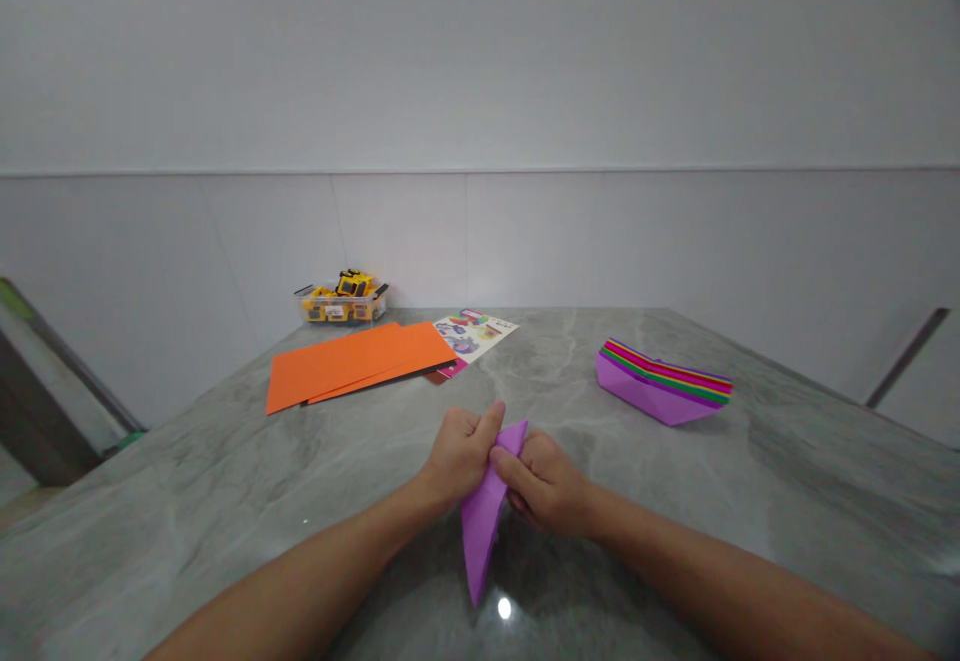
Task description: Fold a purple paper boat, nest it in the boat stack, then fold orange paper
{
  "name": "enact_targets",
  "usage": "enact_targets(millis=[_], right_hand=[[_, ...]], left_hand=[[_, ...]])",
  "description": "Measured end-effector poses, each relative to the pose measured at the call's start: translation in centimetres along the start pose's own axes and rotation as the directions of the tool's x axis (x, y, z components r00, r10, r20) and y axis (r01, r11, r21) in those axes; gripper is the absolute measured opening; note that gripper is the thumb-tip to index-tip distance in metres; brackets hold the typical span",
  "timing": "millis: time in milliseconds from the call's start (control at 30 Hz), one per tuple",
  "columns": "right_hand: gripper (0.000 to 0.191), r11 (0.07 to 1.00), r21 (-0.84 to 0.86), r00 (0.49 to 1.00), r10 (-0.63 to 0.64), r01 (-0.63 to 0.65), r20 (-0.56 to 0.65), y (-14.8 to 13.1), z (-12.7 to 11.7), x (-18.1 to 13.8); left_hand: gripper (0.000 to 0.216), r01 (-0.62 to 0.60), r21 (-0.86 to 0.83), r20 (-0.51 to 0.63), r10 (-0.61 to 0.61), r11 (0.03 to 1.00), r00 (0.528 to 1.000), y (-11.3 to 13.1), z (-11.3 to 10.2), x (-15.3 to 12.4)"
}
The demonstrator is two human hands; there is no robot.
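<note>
A folded purple paper (481, 521) is held between my two hands, its long pointed end hanging toward me and a short tip showing above the fingers. My left hand (463, 449) is closed on its left side, thumb pointing up. On the other side my right hand (546, 481) grips it, thumb pressed against the paper. The hands are close together above the grey marbled table (360, 501). To the right lies a purple folded paper boat (664, 386) with rainbow stripes along its upper edge. The fingers hide the middle of the paper I hold.
Orange sheets (345, 366) lie at the left, partly over a printed leaflet (480, 333). Behind them, a clear plastic box (341, 307) holds yellow toy vehicles (354, 284). A white wall (525, 231) closes off the table's far edge.
</note>
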State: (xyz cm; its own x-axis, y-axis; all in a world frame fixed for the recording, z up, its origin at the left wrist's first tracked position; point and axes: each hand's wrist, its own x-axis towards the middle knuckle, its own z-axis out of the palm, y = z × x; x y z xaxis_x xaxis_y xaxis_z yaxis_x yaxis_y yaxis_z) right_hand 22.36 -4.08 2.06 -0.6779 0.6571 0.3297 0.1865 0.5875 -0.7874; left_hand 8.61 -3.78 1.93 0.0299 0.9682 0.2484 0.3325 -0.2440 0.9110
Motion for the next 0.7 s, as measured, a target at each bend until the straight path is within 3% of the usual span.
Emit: enact_targets(millis=[200, 300, 433, 500, 567, 700], right_hand=[[0.063, 0.976, 0.173, 0.977, 0.159, -0.133, -0.142, 0.38, -0.15, 0.18], [0.065, 0.916, 0.372, 0.981, 0.186, -0.151, -0.06, 0.55, 0.06, 0.02], [0.06, 0.767, 0.628, 0.988, 0.154, -0.135, 0.025, 0.91, 0.36, 0.15], [0.061, 0.742, 0.659, 0.989, 0.146, -0.124, 0.022, 1.04, 0.38, 0.34], [0.065, 0.775, 0.621, 0.986, 0.164, -0.119, -0.016, 1.02, 0.32, 0.53], [0.065, 0.807, 0.571, 0.966, 0.245, -0.152, -0.089, 0.57, 0.15, 0.71]], left_hand=[[0.059, -0.008, -0.014, 0.021, 0.008, 1.0, 1.0, 0.02, -0.27, 0.13], [0.06, 0.004, -0.045, 0.078, 0.0, 0.999, 0.997, 0.12, -0.21, -0.06], [0.064, 0.058, -0.14, 0.198, -0.029, 0.988, 0.98, 0.3, 0.23, -0.46], [0.065, 0.099, -0.209, 0.266, -0.041, 0.973, 0.963, 0.46, 0.34, -0.54], [0.066, 0.101, -0.25, 0.293, -0.024, 0.963, 0.956, 0.63, 0.24, -0.46], [0.063, 0.02, -0.225, 0.16, 0.017, 0.974, 0.987, 0.77, -0.22, -0.16]])
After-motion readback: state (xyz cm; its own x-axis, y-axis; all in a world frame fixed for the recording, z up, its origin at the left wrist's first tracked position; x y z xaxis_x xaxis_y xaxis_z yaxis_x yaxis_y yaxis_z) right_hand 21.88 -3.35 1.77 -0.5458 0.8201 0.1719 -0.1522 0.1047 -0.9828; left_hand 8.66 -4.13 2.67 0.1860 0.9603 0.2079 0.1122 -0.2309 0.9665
